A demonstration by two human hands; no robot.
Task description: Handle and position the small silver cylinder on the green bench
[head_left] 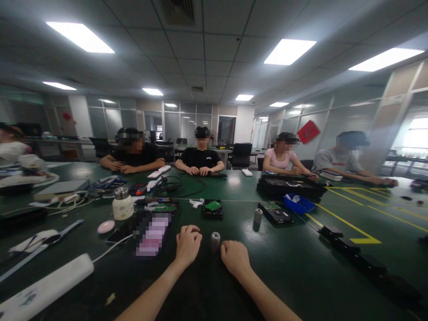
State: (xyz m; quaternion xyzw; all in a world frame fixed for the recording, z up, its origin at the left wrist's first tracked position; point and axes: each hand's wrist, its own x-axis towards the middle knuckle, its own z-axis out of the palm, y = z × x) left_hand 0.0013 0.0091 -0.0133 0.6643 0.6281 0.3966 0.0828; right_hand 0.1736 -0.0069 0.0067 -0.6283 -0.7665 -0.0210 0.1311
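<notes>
My left hand (187,244) rests on the dark green table (287,263) with its fingers curled shut and nothing visible in it. My right hand (235,257) lies beside it, also closed into a loose fist. A small grey metal cylinder (215,241) stands upright between the two hands, touching neither as far as I can see. A blurred phone (152,232) lies just left of my left hand.
A white bottle (122,204), a pink disc (106,226), circuit boards (213,208), a second cylinder (258,216), a blue tray (298,203) and black cases (288,185) sit farther out. A white power strip (47,289) lies near left. Several people sit across the table.
</notes>
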